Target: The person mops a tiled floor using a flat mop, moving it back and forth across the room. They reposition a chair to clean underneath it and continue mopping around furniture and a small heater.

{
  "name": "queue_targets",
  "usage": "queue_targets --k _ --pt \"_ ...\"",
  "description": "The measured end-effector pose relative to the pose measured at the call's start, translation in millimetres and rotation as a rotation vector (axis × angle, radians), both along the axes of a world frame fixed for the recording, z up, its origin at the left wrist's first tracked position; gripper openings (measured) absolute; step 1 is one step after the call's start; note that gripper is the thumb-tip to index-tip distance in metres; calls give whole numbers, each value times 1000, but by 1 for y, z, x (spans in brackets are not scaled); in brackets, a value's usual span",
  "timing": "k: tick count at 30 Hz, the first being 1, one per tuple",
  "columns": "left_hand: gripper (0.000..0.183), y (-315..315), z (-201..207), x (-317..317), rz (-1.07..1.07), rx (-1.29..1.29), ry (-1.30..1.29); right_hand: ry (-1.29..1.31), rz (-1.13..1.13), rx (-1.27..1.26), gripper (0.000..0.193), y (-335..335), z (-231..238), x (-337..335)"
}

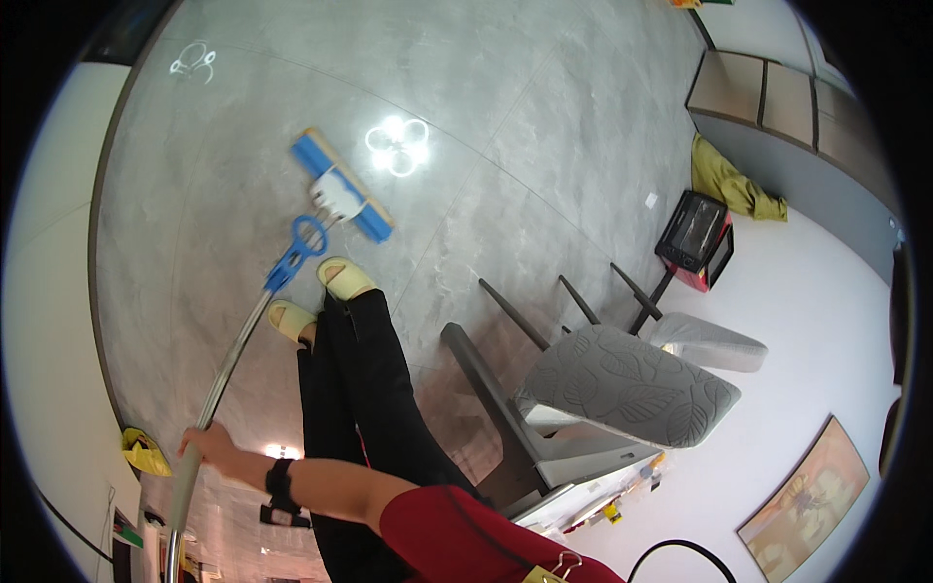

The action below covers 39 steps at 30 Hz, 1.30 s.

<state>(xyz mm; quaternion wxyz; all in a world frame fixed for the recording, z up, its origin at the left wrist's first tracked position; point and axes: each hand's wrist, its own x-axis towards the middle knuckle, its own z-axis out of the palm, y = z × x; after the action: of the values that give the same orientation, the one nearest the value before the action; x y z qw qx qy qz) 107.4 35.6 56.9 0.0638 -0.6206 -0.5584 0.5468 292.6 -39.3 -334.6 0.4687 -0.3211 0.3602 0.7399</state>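
Note:
A sponge mop [233, 360] with a long metal pole runs from the lower left edge up to the middle of the floor. My left hand [212, 450] is closed around its light grey grip [183, 491]. The blue and white mop head [335, 192], with a tan sponge strip along its far edge, lies against the floor just ahead of my feet. A blue lever loop [309, 236] sits on the pole near the head. A black strap [280, 483] with a small device circles my left wrist. My right hand is out of view.
My feet in pale yellow slippers [345, 279] stand on grey tile floor [243, 126]. Upholstered grey chairs [627, 384] and a table [573, 452] are on the right. Beyond them sit a black and red oven [695, 238] and an olive cloth [729, 180]. A yellow bag [146, 452] rests by the left wall.

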Motion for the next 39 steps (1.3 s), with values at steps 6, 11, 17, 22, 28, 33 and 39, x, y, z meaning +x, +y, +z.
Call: queue_targets --k 6,11,17,22,28,33,39 --pt "32 -9 -189 52 -97 -1 -308 -541 -24 -19 18 -83 -121 176" --pt "12 -116 -306 207 -130 -186 -905 -1016 -167 -497 18 -201 -175 366" --pt "15 -145 -312 349 -15 -535 -1147 -1001 -199 -869 14 -279 -168 463" --pt "19 -75 -291 276 -126 -466 -1200 -831 -263 -775 11 -248 -182 395" --pt "42 14 -190 59 -133 -118 -759 -272 -598 -255 11 -115 -137 123" --pt "54 -14 -21 -73 137 -51 -84 232 -136 -79 13 -33 -27 -44" --pt "56 -93 -8 -155 417 -81 33 250 -16 -268 11 -42 -28 -67"
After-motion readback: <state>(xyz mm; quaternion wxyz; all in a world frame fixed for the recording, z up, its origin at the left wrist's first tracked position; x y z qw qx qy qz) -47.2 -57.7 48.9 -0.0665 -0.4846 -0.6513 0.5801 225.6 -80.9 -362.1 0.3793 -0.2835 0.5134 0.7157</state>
